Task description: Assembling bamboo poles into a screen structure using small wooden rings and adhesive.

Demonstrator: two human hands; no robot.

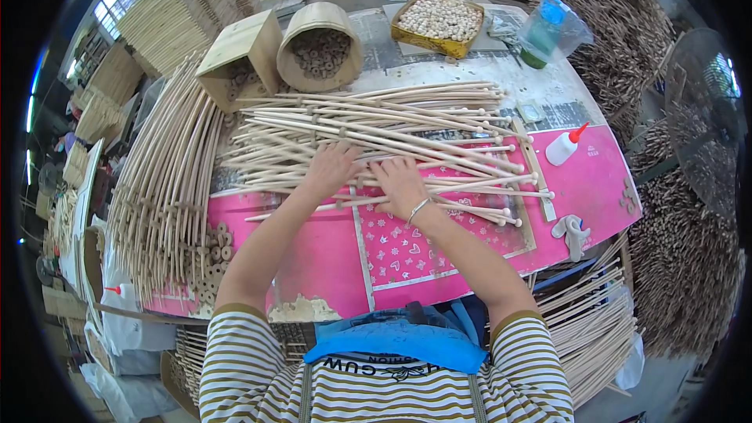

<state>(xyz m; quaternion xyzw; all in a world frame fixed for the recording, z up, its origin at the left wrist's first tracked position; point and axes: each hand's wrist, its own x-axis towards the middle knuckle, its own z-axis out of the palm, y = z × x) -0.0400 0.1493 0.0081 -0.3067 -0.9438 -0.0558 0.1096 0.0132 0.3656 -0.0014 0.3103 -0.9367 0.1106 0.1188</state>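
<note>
A broad heap of pale wooden sticks [439,138] lies across the table, small round knobs on their right ends and wooden rings around several of them. My left hand [333,168] is closed over sticks near the middle of the heap, palm down. Just right of it, my right hand [399,186], a bracelet at its wrist, bends its fingers over the sticks with the thumb set apart on the near side. Both palms and the undersides of the fingers are hidden. A few knobbed sticks lie apart on the near side, under and beside my right wrist.
Upright along the left stands a dense row of ringed sticks [160,188], with loose rings [211,266] nearby. A wooden box [243,43] and a round tub [294,31] hold rings. Beads fill a yellow tray [450,47]. Rightward are a wooden strip [535,168], glue bottle [561,149] and glove [572,235].
</note>
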